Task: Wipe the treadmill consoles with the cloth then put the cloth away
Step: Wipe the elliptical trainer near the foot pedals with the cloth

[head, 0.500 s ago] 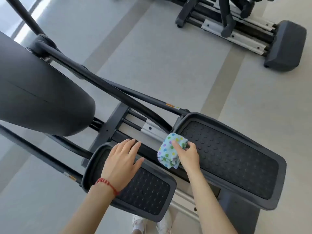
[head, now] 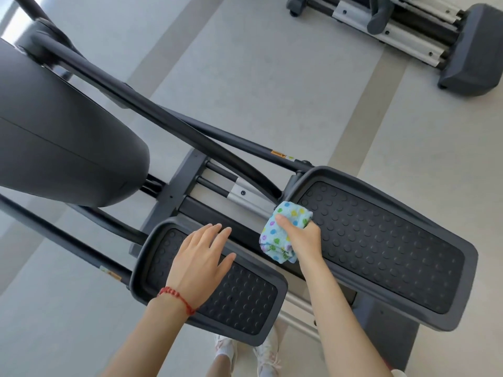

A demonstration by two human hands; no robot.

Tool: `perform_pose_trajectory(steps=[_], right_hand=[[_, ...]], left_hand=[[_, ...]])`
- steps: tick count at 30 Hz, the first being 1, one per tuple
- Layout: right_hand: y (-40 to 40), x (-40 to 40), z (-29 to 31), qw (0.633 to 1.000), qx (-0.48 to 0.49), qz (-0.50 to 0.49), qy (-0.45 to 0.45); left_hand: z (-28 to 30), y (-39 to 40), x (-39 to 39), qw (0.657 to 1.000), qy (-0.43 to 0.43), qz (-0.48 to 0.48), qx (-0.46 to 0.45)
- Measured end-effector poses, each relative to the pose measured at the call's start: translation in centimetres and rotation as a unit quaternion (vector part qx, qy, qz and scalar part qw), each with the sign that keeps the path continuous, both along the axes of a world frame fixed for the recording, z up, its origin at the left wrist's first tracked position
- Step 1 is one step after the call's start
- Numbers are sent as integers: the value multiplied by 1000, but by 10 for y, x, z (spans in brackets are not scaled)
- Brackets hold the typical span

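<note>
The right hand (head: 303, 238) grips the bunched cloth (head: 284, 232), thumb laid across its top and fingers curled round it from the far side, at the near inner corner of the right pedal (head: 381, 240). The cloth bulges toward the gap between the two pedals, and part of it hangs below the thumb. That pedal's long axis runs away from the hand, to the right and toward the person, so a wipe along it would most likely draw the cloth that way. The left hand (head: 200, 259) rests flat on the left pedal (head: 217, 289), fingers straight and slightly spread, holding nothing, well apart from the cloth. No console is in view.
</note>
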State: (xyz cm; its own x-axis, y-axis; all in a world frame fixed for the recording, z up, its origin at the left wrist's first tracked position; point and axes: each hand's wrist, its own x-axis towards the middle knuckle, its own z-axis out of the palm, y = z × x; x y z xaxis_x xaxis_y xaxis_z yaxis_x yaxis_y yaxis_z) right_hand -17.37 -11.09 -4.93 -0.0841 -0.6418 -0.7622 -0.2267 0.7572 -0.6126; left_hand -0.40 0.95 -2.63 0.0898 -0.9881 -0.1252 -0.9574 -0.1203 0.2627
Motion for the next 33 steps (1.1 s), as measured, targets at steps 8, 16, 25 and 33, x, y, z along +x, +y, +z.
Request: perform_pose_trajectory(steps=[8,16,25,33], right_hand=[[11,-12,64,997,-40,39,-45],[41,-21,148,987,-88,63,-115],[78,-45,231,960,-116,176,-182],[131,-40,285,910,-125,338,-206]], left_hand=[[50,12,6,1000,2,28,-10],[122,52,-4,993,-2,106,-51],[197,120,-65,968,-10,241,-72],[249,204,-119,923,-37,372,-88]])
